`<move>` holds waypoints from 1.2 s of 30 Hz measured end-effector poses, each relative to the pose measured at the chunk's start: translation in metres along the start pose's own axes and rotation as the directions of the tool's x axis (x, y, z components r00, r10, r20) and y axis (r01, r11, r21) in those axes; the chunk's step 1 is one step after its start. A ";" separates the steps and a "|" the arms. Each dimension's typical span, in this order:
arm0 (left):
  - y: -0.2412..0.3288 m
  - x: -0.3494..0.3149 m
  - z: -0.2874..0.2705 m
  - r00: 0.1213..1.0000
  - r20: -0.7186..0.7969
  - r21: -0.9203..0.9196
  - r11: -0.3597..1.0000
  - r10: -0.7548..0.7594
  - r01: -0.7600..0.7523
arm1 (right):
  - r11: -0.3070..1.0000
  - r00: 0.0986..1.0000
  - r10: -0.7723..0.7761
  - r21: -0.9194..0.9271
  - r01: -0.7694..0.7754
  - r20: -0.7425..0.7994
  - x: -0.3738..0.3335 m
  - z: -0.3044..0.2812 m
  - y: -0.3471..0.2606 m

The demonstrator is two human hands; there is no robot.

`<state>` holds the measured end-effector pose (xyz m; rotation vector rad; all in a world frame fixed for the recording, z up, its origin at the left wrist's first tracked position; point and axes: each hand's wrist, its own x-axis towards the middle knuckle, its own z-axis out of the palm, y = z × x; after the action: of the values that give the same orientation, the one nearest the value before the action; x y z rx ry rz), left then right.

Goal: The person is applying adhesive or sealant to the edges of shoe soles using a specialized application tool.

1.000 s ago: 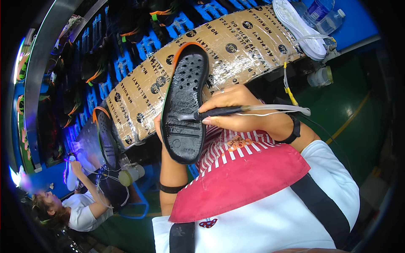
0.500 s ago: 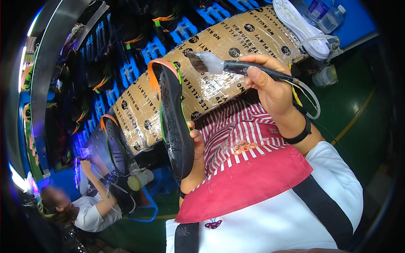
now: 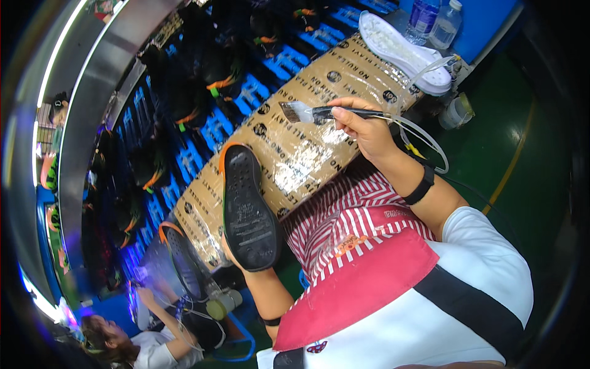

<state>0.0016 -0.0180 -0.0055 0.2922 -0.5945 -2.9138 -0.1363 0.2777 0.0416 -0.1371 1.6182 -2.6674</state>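
My left hand (image 3: pixel 229 249) grips a black shoe sole (image 3: pixel 250 203) with an orange and green edge. The sole's broad, ridged end points toward me and its inner face, dotted with small holes, is turned up; most of the holding fingers are hidden behind it. In my right hand (image 3: pixel 364 130) is a flat brush (image 3: pixel 321 113) with a black handle, pinched between thumb and fingers. A pale tube (image 3: pixel 424 132) runs from the handle's rear end. The brush's dark bristles are above the cardboard, apart from the sole.
Under both hands lies a tape-covered cardboard surface (image 3: pixel 289 175). At its far right are a white sole (image 3: pixel 402 52), bottles (image 3: pixel 445 26) and a jar (image 3: pixel 456 112). Blue racks (image 3: pixel 216 129) with dark shoes run alongside. Another black sole (image 3: pixel 182 258) and a seated co-worker (image 3: pixel 150 344) are at left.
My left hand has swung the sole from nearly edge-on to face up and lowered it a little. The right hand with the brush has drawn back toward the cardboard, as the view shifts.
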 end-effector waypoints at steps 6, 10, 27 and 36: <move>-0.004 -0.024 0.074 0.800 -0.079 0.539 0.701 0.595 -0.468 | 0.997 0.996 -0.040 0.063 0.045 -0.084 0.027 -0.028 0.024; -0.005 -0.024 0.073 0.605 0.371 0.765 0.138 0.704 -0.629 | 0.999 0.992 0.030 0.017 -0.028 -0.125 0.031 -0.042 0.039; 0.085 0.038 0.283 0.070 0.507 0.271 -0.082 0.859 -0.959 | 0.993 0.993 0.116 0.031 -0.116 -0.002 0.030 -0.056 0.037; 0.069 0.237 0.388 0.458 0.782 0.601 -0.705 0.423 -0.376 | 0.991 0.991 0.131 0.017 -0.131 0.008 0.030 -0.052 0.034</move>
<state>-0.3061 0.0189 0.3341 0.0180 -2.1305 -0.4435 -0.1717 0.3059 -0.0106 -0.0379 1.5435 -2.5797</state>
